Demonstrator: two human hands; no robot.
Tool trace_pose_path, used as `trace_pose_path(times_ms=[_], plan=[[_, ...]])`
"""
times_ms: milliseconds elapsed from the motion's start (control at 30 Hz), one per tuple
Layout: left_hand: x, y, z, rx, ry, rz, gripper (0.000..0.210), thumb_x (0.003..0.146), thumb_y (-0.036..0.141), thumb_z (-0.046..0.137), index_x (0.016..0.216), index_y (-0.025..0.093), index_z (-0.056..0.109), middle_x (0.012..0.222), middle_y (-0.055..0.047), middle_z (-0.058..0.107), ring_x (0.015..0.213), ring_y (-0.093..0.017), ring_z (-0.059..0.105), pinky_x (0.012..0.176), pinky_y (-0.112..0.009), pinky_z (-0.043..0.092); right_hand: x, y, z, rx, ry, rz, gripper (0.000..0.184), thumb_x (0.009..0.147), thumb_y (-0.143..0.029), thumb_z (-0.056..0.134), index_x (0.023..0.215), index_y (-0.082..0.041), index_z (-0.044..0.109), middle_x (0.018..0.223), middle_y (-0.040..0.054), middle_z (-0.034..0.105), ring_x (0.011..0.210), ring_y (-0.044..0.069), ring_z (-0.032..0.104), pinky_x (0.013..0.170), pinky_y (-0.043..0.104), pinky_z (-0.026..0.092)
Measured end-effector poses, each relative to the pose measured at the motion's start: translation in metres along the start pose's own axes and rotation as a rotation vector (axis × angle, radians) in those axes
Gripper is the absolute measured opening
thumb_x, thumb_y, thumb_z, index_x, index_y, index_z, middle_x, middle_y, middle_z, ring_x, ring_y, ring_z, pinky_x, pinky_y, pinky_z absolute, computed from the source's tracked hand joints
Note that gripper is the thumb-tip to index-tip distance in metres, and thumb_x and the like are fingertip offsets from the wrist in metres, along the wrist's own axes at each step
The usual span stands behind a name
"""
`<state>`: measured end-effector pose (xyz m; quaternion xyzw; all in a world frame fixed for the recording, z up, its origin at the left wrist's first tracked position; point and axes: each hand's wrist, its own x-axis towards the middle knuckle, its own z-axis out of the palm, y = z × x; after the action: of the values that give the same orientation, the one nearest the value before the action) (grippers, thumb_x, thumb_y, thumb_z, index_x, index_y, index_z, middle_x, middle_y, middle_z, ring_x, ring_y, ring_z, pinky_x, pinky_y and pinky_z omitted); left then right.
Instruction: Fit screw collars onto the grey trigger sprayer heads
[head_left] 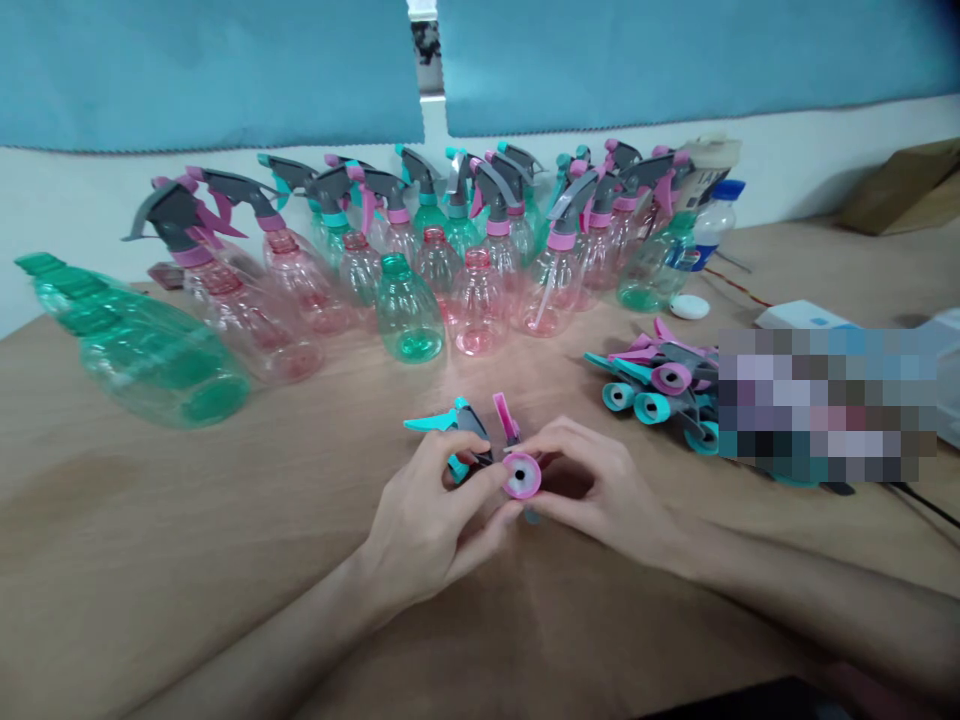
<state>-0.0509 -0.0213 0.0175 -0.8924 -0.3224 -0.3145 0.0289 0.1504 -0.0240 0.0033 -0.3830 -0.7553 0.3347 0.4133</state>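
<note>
Both my hands close round one pink and grey spray trigger head (522,476), whose round pink collar faces me with a dark hole in its middle. My left hand (442,510) pinches the collar from the left, thumb and fingers at its edge. From the other side, my right hand (592,485) grips the same head with thumb and fingers. The pink lever points up and away beyond the fingers. Just behind my left fingers lies a teal and grey spray trigger head (471,428) on the wooden table (315,560), partly hidden by that hand.
Across the back stand several pink and green spray bottles, some open-necked like the green bottle (409,315), others with trigger heads. Green bottles (150,350) lean at far left. A pile of loose trigger heads (660,385) lies right, near a white oval object (689,307).
</note>
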Motion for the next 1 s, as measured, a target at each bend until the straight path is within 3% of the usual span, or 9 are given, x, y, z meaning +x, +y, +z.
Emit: trace_pose_path(times_ms=[400,633,833,1000], plan=[[-0.0020,0.0006,0.0036,-0.178,-0.010,0.058,0.013,0.085,0.024,0.055,0.094,0.017,0.061,0.092,-0.007,0.052,0.077,-0.015,0.052,0.055,-0.022,0.048,0.0007,-0.0014,-0.0013,-0.043,-0.021,-0.031,0.022,0.078,-0.021,0.069,0.099,-0.022,0.064,0.090,0.0020,0.062,0.083,0.014,0.060,0.071,0.027,0.053],[0.0038,-0.0001,0.0009,0.054,0.038,0.033,0.012,0.082,0.029,0.058,0.088,0.021,0.065,0.084,-0.006,0.057,0.076,-0.020,0.054,0.061,-0.033,0.042,-0.0004,0.0015,0.0000,-0.004,-0.025,-0.007,0.023,0.080,-0.026,0.067,0.102,-0.022,0.063,0.091,0.0022,0.061,0.081,0.014,0.060,0.067,0.026,0.053],[-0.0001,0.0054,0.0040,-0.150,0.034,0.049,0.019,0.081,0.031,0.059,0.094,0.017,0.062,0.091,-0.008,0.056,0.080,-0.019,0.053,0.068,-0.033,0.045,-0.0005,0.0020,-0.0005,-0.014,-0.046,-0.024,0.022,0.078,-0.025,0.069,0.099,-0.020,0.064,0.091,0.0025,0.060,0.083,0.014,0.059,0.069,0.025,0.052],[0.0027,0.0010,0.0021,-0.025,0.007,0.000,0.015,0.084,0.030,0.056,0.094,0.020,0.063,0.089,-0.006,0.057,0.077,-0.019,0.052,0.066,-0.033,0.042,0.0009,0.0023,-0.0001,0.008,-0.014,0.034,0.021,0.079,-0.020,0.068,0.099,-0.020,0.063,0.094,0.0021,0.060,0.083,0.013,0.060,0.069,0.024,0.051]])
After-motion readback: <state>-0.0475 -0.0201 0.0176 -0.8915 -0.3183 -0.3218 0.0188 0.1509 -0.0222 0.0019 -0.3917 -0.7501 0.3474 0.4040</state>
